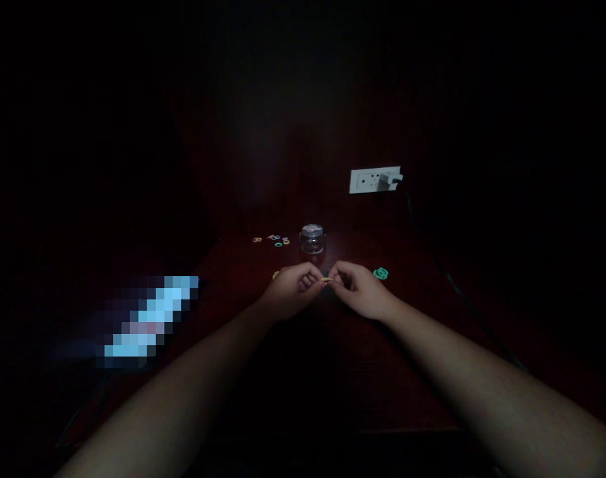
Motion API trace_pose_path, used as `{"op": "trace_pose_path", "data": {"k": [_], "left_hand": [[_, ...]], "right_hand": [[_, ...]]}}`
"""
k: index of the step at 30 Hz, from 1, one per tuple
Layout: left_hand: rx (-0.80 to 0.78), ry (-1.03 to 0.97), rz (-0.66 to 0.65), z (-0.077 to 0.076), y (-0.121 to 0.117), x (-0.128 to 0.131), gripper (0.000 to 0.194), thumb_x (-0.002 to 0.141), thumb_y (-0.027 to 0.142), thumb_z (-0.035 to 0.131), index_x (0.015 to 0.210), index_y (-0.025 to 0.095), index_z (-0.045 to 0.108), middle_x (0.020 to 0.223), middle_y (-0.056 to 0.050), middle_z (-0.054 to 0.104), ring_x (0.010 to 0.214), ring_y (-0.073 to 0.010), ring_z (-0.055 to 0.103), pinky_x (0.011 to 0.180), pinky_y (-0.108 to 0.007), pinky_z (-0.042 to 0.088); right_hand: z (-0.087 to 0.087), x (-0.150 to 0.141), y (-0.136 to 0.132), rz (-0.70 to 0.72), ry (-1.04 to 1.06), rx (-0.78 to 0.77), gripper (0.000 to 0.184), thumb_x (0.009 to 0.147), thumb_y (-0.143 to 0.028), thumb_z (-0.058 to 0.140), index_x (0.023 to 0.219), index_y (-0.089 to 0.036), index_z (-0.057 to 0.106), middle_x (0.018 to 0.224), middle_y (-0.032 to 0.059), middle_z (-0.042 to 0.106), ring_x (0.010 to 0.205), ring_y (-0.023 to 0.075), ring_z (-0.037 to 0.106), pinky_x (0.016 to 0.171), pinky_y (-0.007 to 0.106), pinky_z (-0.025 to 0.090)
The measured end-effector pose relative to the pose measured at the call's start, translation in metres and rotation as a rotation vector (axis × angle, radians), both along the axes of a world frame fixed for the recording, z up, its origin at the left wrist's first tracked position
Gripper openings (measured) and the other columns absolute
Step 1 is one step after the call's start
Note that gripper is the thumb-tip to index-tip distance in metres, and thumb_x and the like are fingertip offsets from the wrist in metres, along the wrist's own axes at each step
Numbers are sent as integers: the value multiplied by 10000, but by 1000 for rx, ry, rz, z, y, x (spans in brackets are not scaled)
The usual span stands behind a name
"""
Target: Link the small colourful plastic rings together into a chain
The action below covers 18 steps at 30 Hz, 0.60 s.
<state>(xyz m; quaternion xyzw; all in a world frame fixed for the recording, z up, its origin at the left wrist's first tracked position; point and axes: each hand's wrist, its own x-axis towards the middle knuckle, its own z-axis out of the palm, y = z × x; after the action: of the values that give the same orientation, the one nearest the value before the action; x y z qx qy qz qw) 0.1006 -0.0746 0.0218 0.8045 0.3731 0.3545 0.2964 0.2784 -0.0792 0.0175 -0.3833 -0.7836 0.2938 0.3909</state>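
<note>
Between my two hands a small yellow band (325, 279), by its look a hair tie, is pinched at both ends. My left hand (297, 287) is closed with thumb and fingers on its left side. On its right side the fingertips of my right hand (355, 285) grip it in the same way. Just beyond the hands stands a clear jar (312, 244) with a patterned lid. Green bands (381, 273) lie in a small cluster right of my right hand. A yellow band (275, 275) is partly hidden behind my left hand.
Several coloured bands (278, 244) lie scattered left of the jar on the dark red table (382, 372). A blurred, lit screen (153, 322) is at the left. On the back wall is a white socket (374, 180) with a plug in it, and a cable (452, 282) runs down at right.
</note>
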Motion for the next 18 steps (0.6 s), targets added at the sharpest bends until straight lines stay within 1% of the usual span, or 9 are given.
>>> {"op": "trace_pose_path", "data": {"k": [7,12,18], "left_hand": [[11,8,22,-2,2,-1,181,771,304,533,821,136,580,675,1,569,563,-64,471,534,-175,399],[7,17,27,-2,2,-1,204,769,326,535,818,135,587,666,-2,569,561,-68,469,523,-176,393],[-14,3,33,-2,2,0,222,771,341,530,821,133,590,638,5,545,544,-65,444,496,-170,370]], "right_hand": [[-1,1,0,31,6,-10,12,717,-169,502,725,-160,499,580,-42,423,523,77,375,490,199,297],[-2,1,1,39,-5,-14,29,712,-147,487,733,-163,500,585,-43,419,526,81,373,502,202,305],[-2,3,3,-10,-27,15,65,746,-161,453,744,-163,518,635,-18,492,558,97,415,534,215,334]]}}
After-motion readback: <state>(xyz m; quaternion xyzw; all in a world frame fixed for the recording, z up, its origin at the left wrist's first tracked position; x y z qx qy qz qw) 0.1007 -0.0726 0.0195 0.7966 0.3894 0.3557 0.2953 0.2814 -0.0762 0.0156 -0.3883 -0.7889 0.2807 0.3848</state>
